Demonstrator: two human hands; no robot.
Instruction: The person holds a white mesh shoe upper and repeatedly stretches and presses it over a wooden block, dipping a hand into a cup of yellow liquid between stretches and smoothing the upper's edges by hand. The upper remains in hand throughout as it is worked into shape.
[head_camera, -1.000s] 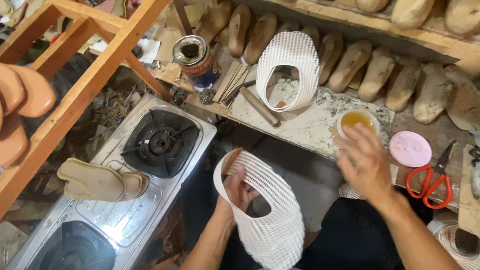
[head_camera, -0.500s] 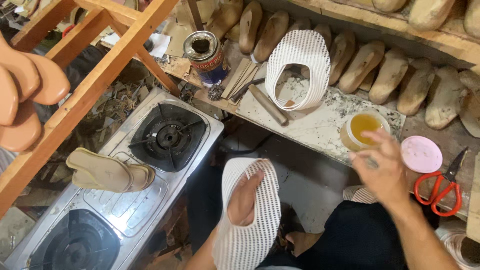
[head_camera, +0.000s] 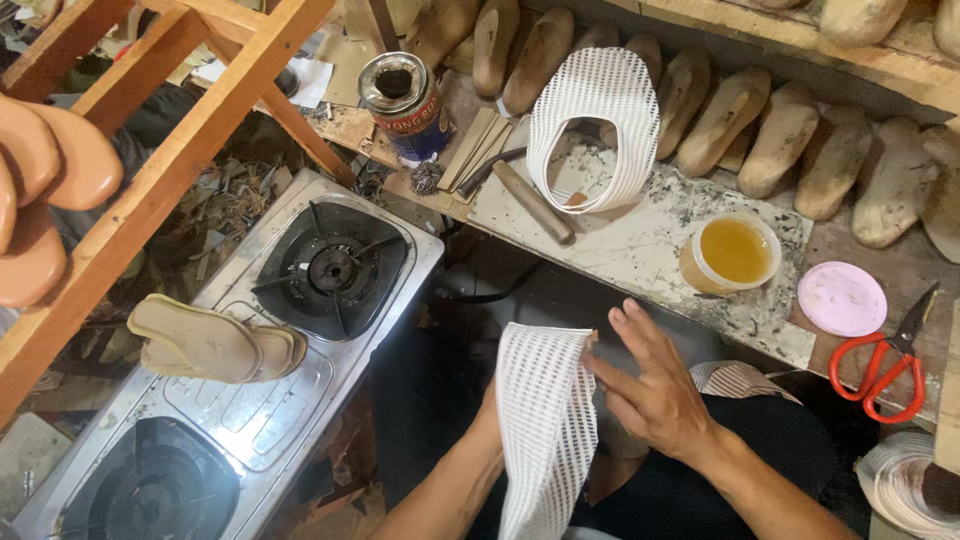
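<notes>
2 white mesh shoe uppers show: 1 (head_camera: 545, 430) over the lap, held up by the left hand (head_camera: 492, 410), whose grip is hidden behind it, probably closed on the mesh; the other (head_camera: 597, 120) lies on the table (head_camera: 650, 245). The right hand (head_camera: 655, 385), fingers spread, touches the held upper's edge. 1 jar of yellow glue (head_camera: 732, 255), 1 pink lid (head_camera: 842, 298), 1 pair of red scissors (head_camera: 885, 362), 1 2-burner gas stove (head_camera: 240, 400) in a cluttered workshop.

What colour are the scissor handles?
Red, on the scissors at the bench's right edge; head view.
</notes>
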